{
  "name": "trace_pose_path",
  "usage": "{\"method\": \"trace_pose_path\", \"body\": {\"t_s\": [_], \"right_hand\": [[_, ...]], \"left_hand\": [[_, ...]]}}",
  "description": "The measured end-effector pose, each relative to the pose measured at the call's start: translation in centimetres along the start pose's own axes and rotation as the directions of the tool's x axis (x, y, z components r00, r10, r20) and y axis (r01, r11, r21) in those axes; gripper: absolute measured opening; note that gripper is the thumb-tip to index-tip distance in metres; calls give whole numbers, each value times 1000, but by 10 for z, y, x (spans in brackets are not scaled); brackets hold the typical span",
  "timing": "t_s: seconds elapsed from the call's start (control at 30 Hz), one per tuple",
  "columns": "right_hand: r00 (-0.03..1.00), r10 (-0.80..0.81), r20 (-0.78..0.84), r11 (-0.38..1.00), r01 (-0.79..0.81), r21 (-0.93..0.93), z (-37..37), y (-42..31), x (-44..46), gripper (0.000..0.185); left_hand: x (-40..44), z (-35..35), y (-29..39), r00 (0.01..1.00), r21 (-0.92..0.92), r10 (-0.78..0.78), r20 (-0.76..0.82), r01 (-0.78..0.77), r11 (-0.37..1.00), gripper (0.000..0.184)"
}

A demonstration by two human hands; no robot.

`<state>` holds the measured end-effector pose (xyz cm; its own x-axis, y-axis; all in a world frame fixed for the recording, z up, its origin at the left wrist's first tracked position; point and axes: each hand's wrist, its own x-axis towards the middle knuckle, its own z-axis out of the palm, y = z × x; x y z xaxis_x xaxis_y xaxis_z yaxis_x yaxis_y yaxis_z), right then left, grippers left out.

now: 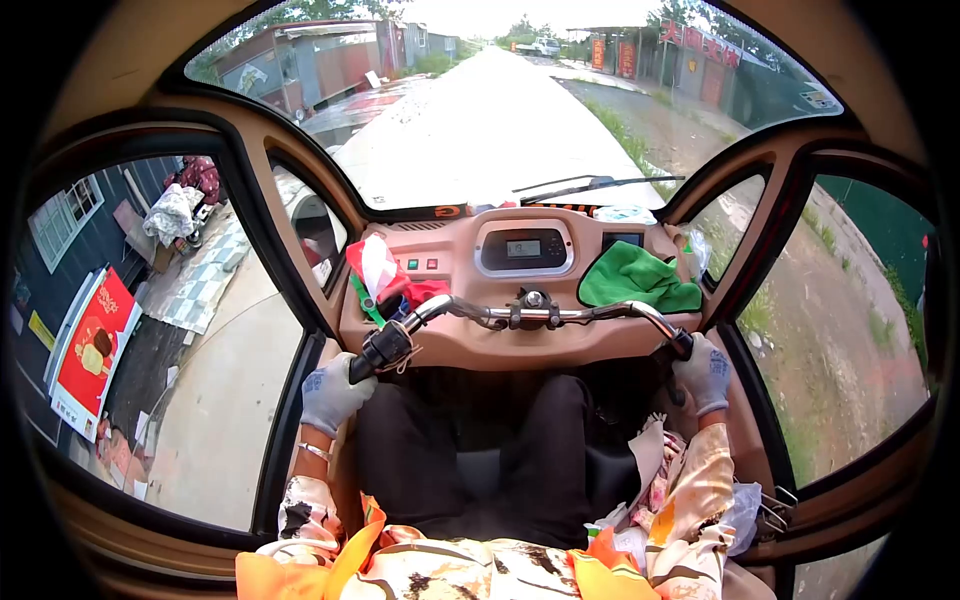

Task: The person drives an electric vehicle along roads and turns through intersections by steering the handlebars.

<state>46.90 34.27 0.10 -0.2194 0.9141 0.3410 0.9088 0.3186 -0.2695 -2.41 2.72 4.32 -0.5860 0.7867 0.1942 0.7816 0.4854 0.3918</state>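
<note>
My left hand (334,393), in a pale grey work glove, is closed around the end of the black left grip (384,348). Another such glove covers my right hand (703,374), which wraps the right end of the chrome handlebar (580,315); a dark lever hangs beside it. Between the hands, the bar curves in front of a tan dashboard with a lit display (523,249). A green cloth (640,280) is draped over the dashboard near my right hand. Red and white cloth (380,265) is bunched above the left grip.
Beyond the windshield a pale road (460,110) runs straight ahead, with sheds on both sides. A white truck (538,46) stands far off at the right. Through the left window show a red ice-cream sign (97,350) and a covered vehicle (175,215). A wiper (600,184) rests low on the glass.
</note>
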Motion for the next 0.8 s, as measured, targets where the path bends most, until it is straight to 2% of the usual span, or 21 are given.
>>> {"method": "trace_pose_path", "body": {"t_s": [0.17,0.37,0.53,0.6,0.8], "right_hand": [[999,0,-36,1000,0,-17,-3,-3,-1,19],[1000,12,-24,1000,-12,-8,-1,-2,1,20],[999,3,-34,1000,-3,-5,0,1,0,20],[999,-31,-28,1000,31,0,-6,-1,0,20],[1000,1,6,1000,-1,-1,-12,-9,3,22]], "left_hand": [[-2,-2,4,1000,-42,-22,-21,21,999,29],[-5,5,-5,994,-21,66,-85,-68,997,28],[-4,2,0,999,-5,-1,-53,1,1000,30],[-5,-1,3,999,-15,2,-40,-2,1000,29],[-11,-1,2,1000,-22,-1,-23,1,1000,31]]}}
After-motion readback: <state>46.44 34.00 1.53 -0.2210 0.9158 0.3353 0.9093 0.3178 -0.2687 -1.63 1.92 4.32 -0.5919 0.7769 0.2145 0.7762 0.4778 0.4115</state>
